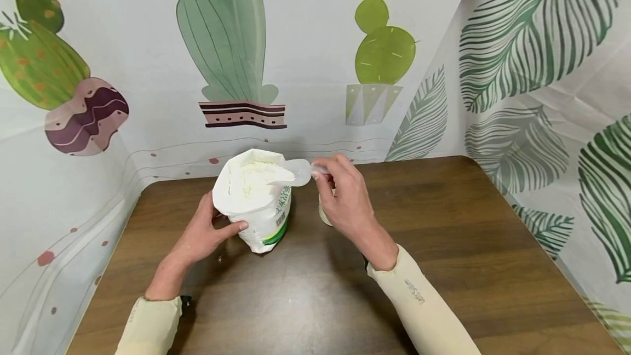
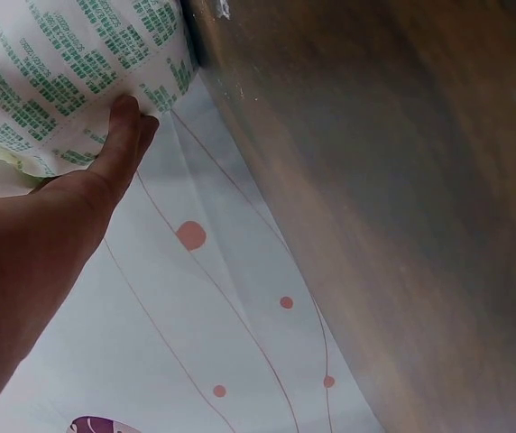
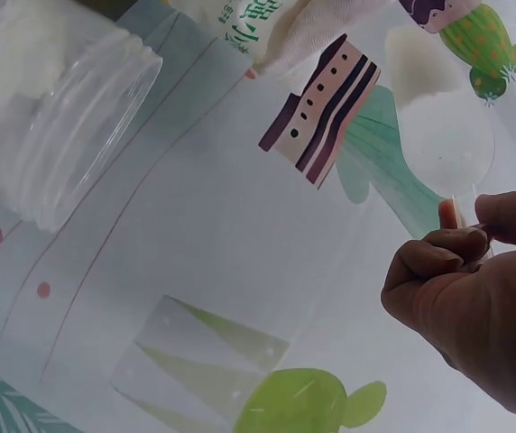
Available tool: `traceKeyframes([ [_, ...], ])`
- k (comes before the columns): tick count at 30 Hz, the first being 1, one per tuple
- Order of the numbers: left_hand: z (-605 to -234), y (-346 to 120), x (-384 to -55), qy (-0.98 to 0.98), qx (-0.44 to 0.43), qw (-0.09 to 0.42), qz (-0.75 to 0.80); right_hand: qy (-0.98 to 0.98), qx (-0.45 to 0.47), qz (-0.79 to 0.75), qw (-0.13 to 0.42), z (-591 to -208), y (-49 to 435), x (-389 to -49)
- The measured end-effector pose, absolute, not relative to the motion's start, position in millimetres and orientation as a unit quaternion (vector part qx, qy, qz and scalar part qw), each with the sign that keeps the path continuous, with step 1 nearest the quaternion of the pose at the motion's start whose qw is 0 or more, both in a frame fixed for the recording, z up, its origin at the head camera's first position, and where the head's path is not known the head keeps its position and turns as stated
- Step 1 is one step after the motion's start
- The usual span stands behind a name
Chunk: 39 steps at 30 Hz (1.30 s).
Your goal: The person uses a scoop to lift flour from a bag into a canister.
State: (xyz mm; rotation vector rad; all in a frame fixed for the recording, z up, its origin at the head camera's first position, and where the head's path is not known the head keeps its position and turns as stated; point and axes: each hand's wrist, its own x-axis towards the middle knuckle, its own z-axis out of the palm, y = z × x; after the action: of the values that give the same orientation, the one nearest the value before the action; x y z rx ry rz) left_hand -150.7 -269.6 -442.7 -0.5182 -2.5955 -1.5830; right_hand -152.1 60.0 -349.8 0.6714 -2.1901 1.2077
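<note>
The left hand (image 1: 201, 234) grips an open powder bag (image 1: 253, 226), which stands on the desk (image 1: 443, 207). The right hand (image 1: 346, 199) pinches a clear scoop (image 1: 303, 173) by its handle (image 3: 459, 211), with white powder (image 1: 282, 175) inside, at the bag's mouth. Behind this hand stands a transparent jar (image 3: 87, 135), partly hidden.

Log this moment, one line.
left hand: holds open bag | right hand: grips clear scoop, powder in it, at bag's mouth | clear jar: uncapped, powder inside
</note>
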Motion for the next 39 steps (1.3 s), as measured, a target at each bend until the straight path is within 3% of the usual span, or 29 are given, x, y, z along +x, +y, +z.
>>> traceKeyframes([
  [39, -443.3, -269.3, -151.5, -0.843, -0.173, 0.029, -0.508, -0.816, 0.214, 0.423, 0.331, -360.7, 112.2, -144.9],
])
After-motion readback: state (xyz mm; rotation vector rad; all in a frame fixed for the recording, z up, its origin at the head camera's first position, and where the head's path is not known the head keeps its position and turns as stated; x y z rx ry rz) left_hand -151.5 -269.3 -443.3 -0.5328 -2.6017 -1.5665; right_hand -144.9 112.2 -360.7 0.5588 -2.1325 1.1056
